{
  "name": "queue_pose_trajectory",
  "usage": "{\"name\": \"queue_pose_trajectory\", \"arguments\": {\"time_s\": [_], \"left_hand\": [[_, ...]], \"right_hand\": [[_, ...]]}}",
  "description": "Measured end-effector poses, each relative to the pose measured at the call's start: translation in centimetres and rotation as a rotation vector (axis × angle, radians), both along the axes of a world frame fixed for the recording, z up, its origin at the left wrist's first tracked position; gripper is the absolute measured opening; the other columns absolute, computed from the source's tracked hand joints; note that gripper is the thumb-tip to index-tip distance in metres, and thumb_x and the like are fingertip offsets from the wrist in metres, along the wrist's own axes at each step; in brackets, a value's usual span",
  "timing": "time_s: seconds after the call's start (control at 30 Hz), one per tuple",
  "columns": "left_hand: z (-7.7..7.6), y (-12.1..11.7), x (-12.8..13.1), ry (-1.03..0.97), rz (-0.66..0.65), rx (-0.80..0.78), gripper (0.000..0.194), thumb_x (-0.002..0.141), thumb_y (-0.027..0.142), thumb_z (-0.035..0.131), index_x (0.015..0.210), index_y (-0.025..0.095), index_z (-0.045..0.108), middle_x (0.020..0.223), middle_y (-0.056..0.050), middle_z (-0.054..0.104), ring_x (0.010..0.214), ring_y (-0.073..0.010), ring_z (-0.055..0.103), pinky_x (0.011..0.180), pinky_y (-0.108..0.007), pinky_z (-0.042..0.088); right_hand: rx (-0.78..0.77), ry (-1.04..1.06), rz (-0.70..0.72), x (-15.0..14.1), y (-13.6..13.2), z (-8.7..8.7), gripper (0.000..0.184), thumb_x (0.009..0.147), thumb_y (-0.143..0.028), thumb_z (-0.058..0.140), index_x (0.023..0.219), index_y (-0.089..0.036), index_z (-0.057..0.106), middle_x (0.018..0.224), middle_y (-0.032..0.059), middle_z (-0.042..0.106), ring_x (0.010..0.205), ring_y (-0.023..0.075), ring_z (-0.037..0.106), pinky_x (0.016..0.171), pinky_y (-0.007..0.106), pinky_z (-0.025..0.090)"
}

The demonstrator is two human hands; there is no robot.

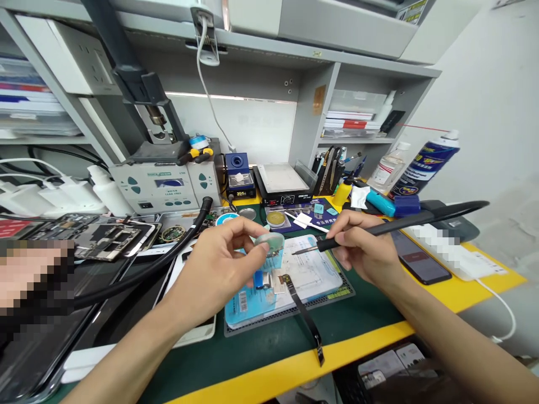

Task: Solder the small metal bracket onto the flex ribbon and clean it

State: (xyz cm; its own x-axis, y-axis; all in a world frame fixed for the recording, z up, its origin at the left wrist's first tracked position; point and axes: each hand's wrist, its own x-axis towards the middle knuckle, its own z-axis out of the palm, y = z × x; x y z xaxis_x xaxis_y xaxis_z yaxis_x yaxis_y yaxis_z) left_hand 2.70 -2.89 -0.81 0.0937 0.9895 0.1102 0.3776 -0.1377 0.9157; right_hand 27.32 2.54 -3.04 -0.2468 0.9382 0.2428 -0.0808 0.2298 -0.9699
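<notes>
My left hand pinches a small round pale-green tub between thumb and fingers; its contents are hard to make out. My right hand is closed around a black-handled soldering iron, its thin tip pointing left, short of the tub. Below the tub, a blue and white box lies on a mat. On it rests a black flex cable with a small connector end and a metallic piece beside it. The cable's far end reaches over the yellow table edge.
Behind stand a hot-air station, a soldering station and a heating plate. A black hose crosses the left side over phone parts. On the right are a spray can, a phone and a power strip.
</notes>
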Motion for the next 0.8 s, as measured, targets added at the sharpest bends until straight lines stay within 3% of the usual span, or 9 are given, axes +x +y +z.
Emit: {"name": "queue_pose_trajectory", "arguments": {"time_s": [0.1, 0.2, 0.27, 0.37, 0.53, 0.8], "left_hand": [[0.1, -0.7, 0.7, 0.119, 0.023, 0.199, 0.015, 0.093, 0.036, 0.060, 0.098, 0.022, 0.062, 0.066, 0.003, 0.058, 0.052, -0.0125, 0.056, 0.047, -0.024, 0.044], [-0.6, -2.3, 1.1, 0.333, -0.030, 0.512, 0.011, 0.094, 0.019, 0.057, 0.104, 0.021, 0.063, 0.095, -0.005, 0.071, 0.071, -0.0139, 0.064, 0.060, -0.026, 0.052], [-1.8, -3.7, 0.9, 0.512, -0.085, 0.785, 0.022, 0.089, 0.008, 0.061, 0.109, 0.018, 0.063, 0.106, -0.009, 0.073, 0.091, -0.0193, 0.068, 0.077, -0.031, 0.055], [-4.4, -5.5, 0.0, 0.749, -0.164, 1.055, 0.031, 0.084, 0.002, 0.067, 0.114, 0.012, 0.067, 0.111, -0.014, 0.076, 0.092, -0.0227, 0.068, 0.074, -0.033, 0.056], [-7.0, -6.7, -0.8, 0.946, -0.243, 1.156, 0.030, 0.087, 0.003, 0.060, 0.113, 0.010, 0.072, 0.124, -0.010, 0.074, 0.091, -0.0259, 0.070, 0.073, -0.037, 0.058], [-7.2, -6.5, -0.5, 0.969, -0.200, 1.089, 0.030, 0.086, 0.005, 0.062, 0.114, 0.011, 0.072, 0.126, -0.009, 0.073, 0.079, -0.0223, 0.067, 0.061, -0.034, 0.056]], "right_hand": [[0.008, 0.013, -0.011, 0.1, 0.5, -0.3, 0.010, 0.075, -0.017, 0.060, 0.067, -0.016, 0.066, 0.040, -0.0041, 0.051, 0.031, 0.0097, 0.041, 0.033, 0.021, 0.032], [0.006, 0.027, -0.021, 0.2, 0.9, -0.4, 0.010, 0.075, -0.017, 0.060, 0.065, -0.017, 0.064, 0.039, -0.0053, 0.049, 0.031, 0.0097, 0.041, 0.032, 0.021, 0.031], [0.009, 0.035, -0.025, 0.1, 0.8, -0.3, 0.011, 0.074, -0.018, 0.061, 0.064, -0.017, 0.063, 0.039, -0.0055, 0.049, 0.030, 0.0096, 0.041, 0.031, 0.020, 0.031], [0.017, 0.047, -0.010, 0.1, 0.6, 0.0, 0.011, 0.074, -0.017, 0.061, 0.063, -0.017, 0.063, 0.039, -0.0054, 0.051, 0.030, 0.0090, 0.042, 0.031, 0.020, 0.032], [0.012, 0.069, 0.036, 0.1, 0.0, 0.4, 0.012, 0.073, -0.017, 0.060, 0.062, -0.017, 0.062, 0.040, -0.0054, 0.051, 0.030, 0.0086, 0.043, 0.031, 0.019, 0.031], [-0.056, -0.045, 0.129, 0.3, -0.3, 0.0, 0.010, 0.077, -0.016, 0.061, 0.068, -0.017, 0.063, 0.043, -0.0050, 0.053, 0.033, 0.0094, 0.046, 0.033, 0.019, 0.033]]}}
